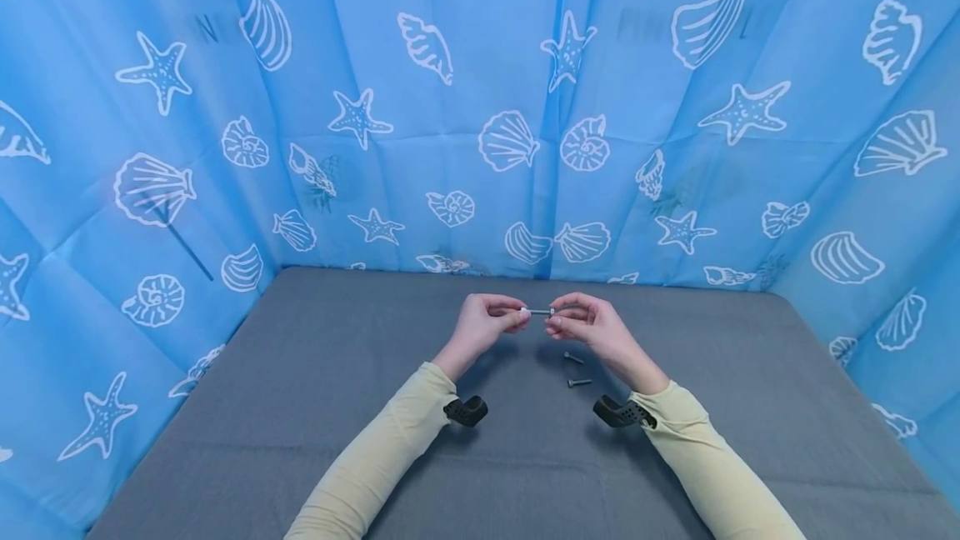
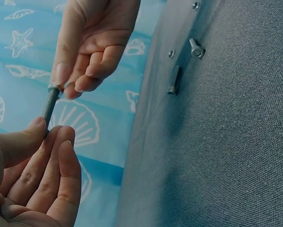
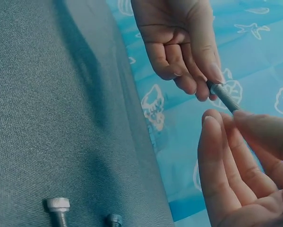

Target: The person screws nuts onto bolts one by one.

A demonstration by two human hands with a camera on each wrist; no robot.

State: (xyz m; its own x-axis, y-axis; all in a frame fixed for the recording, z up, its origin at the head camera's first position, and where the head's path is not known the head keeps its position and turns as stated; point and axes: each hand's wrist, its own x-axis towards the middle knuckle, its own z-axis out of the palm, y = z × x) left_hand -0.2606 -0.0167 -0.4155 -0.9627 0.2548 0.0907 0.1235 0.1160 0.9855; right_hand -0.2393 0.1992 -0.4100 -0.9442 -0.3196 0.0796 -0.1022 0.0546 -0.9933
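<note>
A metal bolt (image 1: 539, 312) is held level between the two hands, above the far part of the table. My left hand (image 1: 482, 325) pinches its head end between thumb and fingers; the dark head (image 3: 210, 85) shows partly in the right wrist view. At the other end, my right hand (image 1: 595, 327) pinches a small ring-like piece, seemingly a nut (image 2: 53, 89), at the tip of the bolt. The fingertips cover part of it, so how far it sits on the thread I cannot tell. Grey thread shows between the hands.
Two loose bolts, one farther off (image 1: 573, 357) and one nearer (image 1: 579, 382), lie on the grey cloth-covered table (image 1: 337, 407) below the right hand. Small nuts (image 2: 171, 54) lie near them in the left wrist view. A blue shell-patterned curtain (image 1: 465, 148) stands behind the table.
</note>
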